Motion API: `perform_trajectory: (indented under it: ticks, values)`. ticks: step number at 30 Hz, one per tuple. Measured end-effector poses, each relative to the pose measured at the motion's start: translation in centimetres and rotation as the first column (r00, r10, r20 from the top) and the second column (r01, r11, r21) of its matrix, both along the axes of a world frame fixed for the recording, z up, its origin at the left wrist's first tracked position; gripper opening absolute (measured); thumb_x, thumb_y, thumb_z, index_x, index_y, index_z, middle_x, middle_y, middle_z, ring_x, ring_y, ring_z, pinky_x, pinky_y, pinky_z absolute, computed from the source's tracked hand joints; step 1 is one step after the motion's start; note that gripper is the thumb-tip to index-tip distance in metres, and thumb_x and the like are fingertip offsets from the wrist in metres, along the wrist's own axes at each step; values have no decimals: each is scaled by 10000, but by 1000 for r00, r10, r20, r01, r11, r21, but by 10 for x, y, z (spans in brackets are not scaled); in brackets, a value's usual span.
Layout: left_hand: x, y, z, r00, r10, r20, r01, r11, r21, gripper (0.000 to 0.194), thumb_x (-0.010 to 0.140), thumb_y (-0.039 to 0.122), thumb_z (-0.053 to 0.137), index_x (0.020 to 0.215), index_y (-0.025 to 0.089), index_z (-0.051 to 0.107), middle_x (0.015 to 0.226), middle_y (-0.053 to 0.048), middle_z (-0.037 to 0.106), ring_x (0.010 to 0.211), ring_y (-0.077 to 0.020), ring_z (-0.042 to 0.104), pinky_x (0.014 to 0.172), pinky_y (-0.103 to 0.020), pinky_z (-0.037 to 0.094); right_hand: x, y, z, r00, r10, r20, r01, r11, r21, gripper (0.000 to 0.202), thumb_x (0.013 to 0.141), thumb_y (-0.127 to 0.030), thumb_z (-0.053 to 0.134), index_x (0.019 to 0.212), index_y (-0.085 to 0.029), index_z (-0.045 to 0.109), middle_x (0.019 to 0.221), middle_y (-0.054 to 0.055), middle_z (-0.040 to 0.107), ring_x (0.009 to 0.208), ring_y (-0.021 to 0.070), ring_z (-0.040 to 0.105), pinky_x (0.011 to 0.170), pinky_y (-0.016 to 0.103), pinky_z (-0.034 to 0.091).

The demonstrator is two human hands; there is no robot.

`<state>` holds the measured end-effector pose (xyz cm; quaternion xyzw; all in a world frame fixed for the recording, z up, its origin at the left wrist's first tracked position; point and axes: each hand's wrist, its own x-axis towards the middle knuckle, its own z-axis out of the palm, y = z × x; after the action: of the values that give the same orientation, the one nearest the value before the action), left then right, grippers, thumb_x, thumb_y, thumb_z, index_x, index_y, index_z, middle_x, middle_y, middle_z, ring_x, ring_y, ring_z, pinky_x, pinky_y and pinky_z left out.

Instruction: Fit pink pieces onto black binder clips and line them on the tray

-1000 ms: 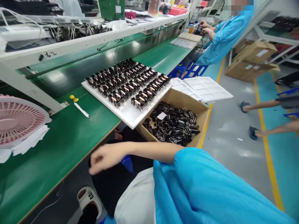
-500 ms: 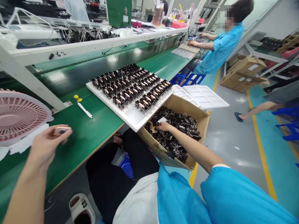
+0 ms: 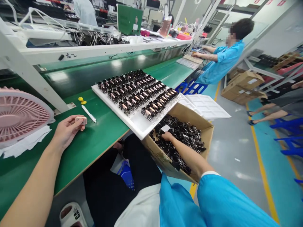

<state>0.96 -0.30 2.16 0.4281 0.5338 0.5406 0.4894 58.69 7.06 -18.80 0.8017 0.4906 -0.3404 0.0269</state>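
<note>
My left hand [image 3: 68, 130] is over the green bench at the left, its thumb and fingers pinched on a small pale pink block [image 3: 81, 119]. My right hand [image 3: 167, 136] reaches down into a cardboard box among many black binder clips [image 3: 182, 132]; its fingertips are hidden there. By that hand, a small white piece [image 3: 165, 128] lies on the clips. Between my hands is a white tray [image 3: 139, 124] with rows of black binder clips [image 3: 132, 91] clamped around pinkish pieces. Its near corner overhangs the bench edge beside the cardboard box [image 3: 205, 135].
A pink fan [image 3: 23, 116] stands at the left end of the green bench [image 3: 101, 138]. A white pen [image 3: 88, 113] and a yellow object [image 3: 82, 100] lie near my left hand. White trays [image 3: 208, 107] are behind the box. A co-worker [image 3: 224, 60] sits farther along the bench.
My left hand has moved right with the pink block and turned it. The right hand stays among the clips in the box. The view has shifted slightly.
</note>
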Motion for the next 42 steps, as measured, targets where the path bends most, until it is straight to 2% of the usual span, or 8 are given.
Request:
perform_trajectory:
  ticks: [8,14,18,22,26,30,35,42]
  values:
    - [-6,-7,-4,1000,-15,2,15,1000,22,391,732,414,949,1007,178,804,953,-63,716,736,-156,604,635,-245,515,21,-18,75,908,-136,-395,235,948,213,177,802,-356,511,809,-200,595,918,116,738,983,248,726,906,329,585]
    - [-4,-10,-4,1000,-10,-13,10,1000,11,393,728,431,946,1000,185,802,965,-51,749,776,-157,602,658,-244,515,15,-54,162,558,-83,-826,350,926,143,224,771,-403,557,667,-243,438,946,170,743,773,232,655,843,383,592]
    - [-1,-14,-4,1000,18,4,-18,1000,25,451,706,422,964,1027,156,793,977,-75,778,770,-164,631,663,-258,507,-21,-84,213,533,106,-840,215,943,255,240,804,-455,619,711,-235,597,891,143,725,855,274,669,871,427,580]
    - [5,-19,-4,997,70,20,-71,997,38,575,626,438,999,1037,108,768,1004,-132,796,729,-173,664,638,-275,501,-87,-105,242,354,284,-891,-81,959,273,347,821,-559,785,821,-217,724,888,119,729,814,262,683,829,435,579]
    - [7,-22,-5,993,114,45,-116,992,52,626,583,468,1010,1022,98,759,1007,-155,798,682,-168,674,614,-279,498,-182,-109,240,100,289,-952,-254,933,256,408,848,-572,863,940,-205,713,927,102,747,768,220,699,802,398,592]
    - [3,-24,-7,990,127,68,-131,990,56,633,581,471,1017,1013,90,755,998,-166,798,655,-157,671,608,-277,497,-284,-89,218,-65,166,-984,-100,980,172,487,781,-524,939,1048,-202,690,997,82,765,813,181,721,819,325,621]
    - [-4,-24,-9,986,115,118,-123,991,59,603,616,458,1009,1028,101,751,964,-150,794,659,-149,660,607,-270,495,-359,-47,197,-35,154,-987,-3,988,154,499,758,-570,918,927,-151,708,856,82,729,724,162,697,681,266,617]
    - [-8,-22,-10,961,131,245,-140,990,18,524,623,380,1008,982,103,745,870,-101,759,668,-138,644,627,-265,499,-377,-29,185,129,428,-894,-50,904,425,602,781,-766,802,808,-177,678,595,-2,573,447,98,445,388,235,287]
